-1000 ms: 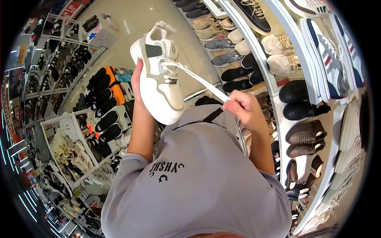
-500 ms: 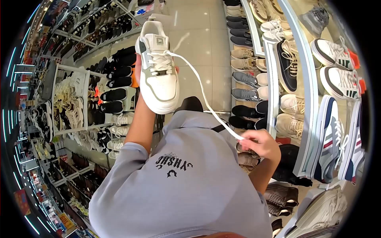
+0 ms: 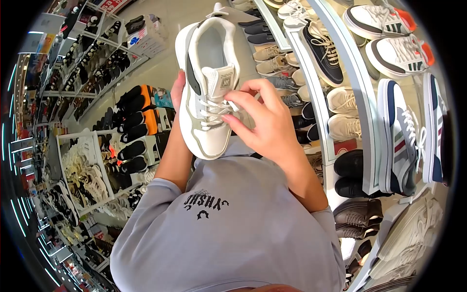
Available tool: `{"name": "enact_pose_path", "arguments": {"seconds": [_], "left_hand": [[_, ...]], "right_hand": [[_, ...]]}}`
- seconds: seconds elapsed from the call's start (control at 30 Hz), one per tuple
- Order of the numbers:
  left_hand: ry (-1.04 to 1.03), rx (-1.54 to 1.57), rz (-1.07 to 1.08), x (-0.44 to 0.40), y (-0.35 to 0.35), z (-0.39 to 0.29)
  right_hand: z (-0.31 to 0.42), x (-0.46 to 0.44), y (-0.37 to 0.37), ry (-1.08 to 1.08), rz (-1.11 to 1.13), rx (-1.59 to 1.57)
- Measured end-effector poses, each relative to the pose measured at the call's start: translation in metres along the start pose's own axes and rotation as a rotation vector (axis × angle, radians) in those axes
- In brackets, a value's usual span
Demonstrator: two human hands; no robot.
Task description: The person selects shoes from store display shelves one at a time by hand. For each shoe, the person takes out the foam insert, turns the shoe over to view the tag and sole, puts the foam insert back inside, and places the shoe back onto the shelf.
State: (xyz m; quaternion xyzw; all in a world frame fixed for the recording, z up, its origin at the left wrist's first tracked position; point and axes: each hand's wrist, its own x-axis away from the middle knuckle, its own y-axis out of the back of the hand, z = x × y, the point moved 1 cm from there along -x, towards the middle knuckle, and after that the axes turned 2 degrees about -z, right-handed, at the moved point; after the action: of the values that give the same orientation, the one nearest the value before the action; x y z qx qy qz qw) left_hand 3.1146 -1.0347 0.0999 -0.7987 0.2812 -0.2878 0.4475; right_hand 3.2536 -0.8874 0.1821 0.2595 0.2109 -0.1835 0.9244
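A white sneaker (image 3: 206,131) with grey-green trim is held up in front of the chest, its opening and tongue facing the camera. My left hand (image 3: 178,92) grips it from the left side and underneath, with most fingers hidden behind the shoe. White laces (image 3: 213,115) cross below the tongue label. My right hand (image 3: 262,117) is at the right side of the laces, thumb and index finger apart at the lace rows, other fingers curled. Whether a lace lies between its fingertips is hard to tell.
Curved white shelves (image 3: 357,97) with many shoes run along the right. Black shoes with orange (image 3: 141,121) sit on the left, beside a white rack (image 3: 99,170) of pale shoes. Further racks and a white box (image 3: 146,41) stand at the upper left.
My right hand has moved from the lower right, where it held a stretched lace, up to the sneaker's laces. The sneaker appears closer and tilted, showing its opening.
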Motion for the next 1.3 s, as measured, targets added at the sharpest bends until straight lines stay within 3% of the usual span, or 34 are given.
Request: {"name": "enact_pose_path", "arguments": {"seconds": [0.07, 0.13, 0.17, 0.27, 0.4, 0.43, 0.57, 0.6, 0.63, 0.73, 0.8, 0.83, 0.87, 0.93, 1.0, 1.07, 1.13, 1.27, 1.3], "left_hand": [[0.022, 0.022, -0.14, -0.005, 0.002, -0.005], [0.015, -0.035, 0.086, -0.014, 0.018, -0.017], [-0.012, 0.005, 0.092, -0.016, 0.025, -0.021], [-0.099, 0.019, 0.102, -0.022, 0.025, -0.038], [-0.052, 0.047, 0.178, -0.032, 0.041, -0.076], [-0.029, 0.054, 0.188, -0.035, 0.051, -0.088], [-0.147, 0.099, 0.271, -0.06, 0.086, -0.133], [-0.151, 0.11, 0.015, -0.059, 0.09, -0.145], [-0.176, 0.106, -0.02, -0.066, 0.107, -0.158], [-0.28, 0.164, 0.189, -0.077, 0.142, -0.208], [-0.428, 0.149, 0.065, -0.07, 0.157, -0.24], [-0.425, 0.124, 0.131, -0.064, 0.151, -0.254], [-0.42, 0.096, 0.199, -0.059, 0.137, -0.268], [-0.384, 0.052, 0.349, -0.057, 0.136, -0.292], [-0.351, -0.014, 0.386, -0.058, 0.142, -0.313], [-0.302, -0.116, 0.374, -0.065, 0.144, -0.331], [-0.257, -0.238, 0.36, -0.072, 0.142, -0.342], [-0.152, -0.434, 0.361, -0.087, 0.141, -0.354], [-0.059, -0.294, 0.315, -0.091, 0.141, -0.355]], "right_hand": [[-0.008, -0.007, -0.011, 0.036, -0.021, 0.007], [-0.013, -0.017, -0.018, 0.142, -0.026, 0.092], [-0.014, -0.021, -0.022, 0.171, 0.019, 0.136], [-0.007, -0.037, -0.035, 0.128, 0.147, -0.065], [0.004, -0.06, -0.063, -0.052, 0.247, -0.151], [0.009, -0.067, -0.067, -0.046, 0.317, 0.008], [0.025, -0.1, -0.081, 0.051, 0.648, -0.153], [0.034, -0.106, -0.083, 0.084, 0.704, -0.157], [0.044, -0.115, -0.083, 0.121, 0.763, -0.162], [0.054, -0.132, -0.076, 0.29, 0.986, -0.24], [0.049, -0.158, -0.06, 0.233, 1.188, -0.334], [0.042, -0.17, -0.055, 0.198, 1.213, -0.297], [0.038, -0.186, -0.054, 0.178, 1.172, -0.212], [0.032, -0.205, -0.06, 0.078, 0.888, 0.066], [0.021, -0.21, -0.089, -0.167, 0.584, 0.285], [0.013, -0.233, -0.123, -0.365, 0.424, 0.29], [0.01, -0.252, -0.165, -0.06, 0.315, 0.115], [0.028, -0.285, -0.225, 0.097, 0.425, 0.025], [0.019, -0.29, -0.232, 0.116, 0.505, 0.07]]}}
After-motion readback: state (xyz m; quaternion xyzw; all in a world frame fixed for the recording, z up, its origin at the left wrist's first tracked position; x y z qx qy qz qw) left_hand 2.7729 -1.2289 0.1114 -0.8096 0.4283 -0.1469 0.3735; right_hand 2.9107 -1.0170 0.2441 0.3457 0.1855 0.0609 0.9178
